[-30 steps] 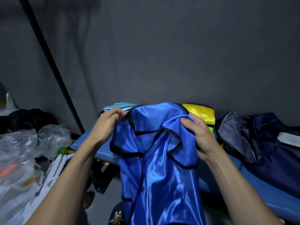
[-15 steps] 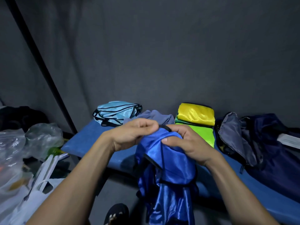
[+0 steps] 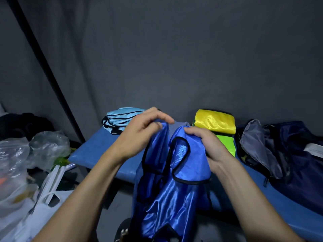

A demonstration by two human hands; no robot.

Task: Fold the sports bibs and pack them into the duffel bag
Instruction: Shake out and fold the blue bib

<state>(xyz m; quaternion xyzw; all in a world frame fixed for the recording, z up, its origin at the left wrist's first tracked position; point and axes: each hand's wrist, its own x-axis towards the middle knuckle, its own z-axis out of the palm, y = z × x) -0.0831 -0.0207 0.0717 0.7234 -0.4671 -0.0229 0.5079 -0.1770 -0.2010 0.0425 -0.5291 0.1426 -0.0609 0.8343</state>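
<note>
A shiny royal-blue bib (image 3: 167,193) with black trim hangs in front of me over the near edge of the blue bench (image 3: 97,149). My left hand (image 3: 141,131) pinches one top strap of it. My right hand (image 3: 204,142) grips the other shoulder, a short gap apart. Behind them on the bench lie a folded light-blue bib (image 3: 120,119), a folded grey-blue one (image 3: 180,124), and a yellow bib (image 3: 215,121) stacked on a lime-green one (image 3: 225,145). The dark navy duffel bag (image 3: 288,154) lies open at the right, its grey lining showing.
Clear plastic bags (image 3: 26,154) and a white bag (image 3: 40,212) crowd the floor at the left. A black pole (image 3: 52,75) leans along the grey wall. Dark clothing (image 3: 22,123) lies far left. A shoe (image 3: 122,231) shows below the bib.
My hands, bunched together on the bib's top half a second ago, have drawn apart, each holding one shoulder. The bib hangs more spread out.
</note>
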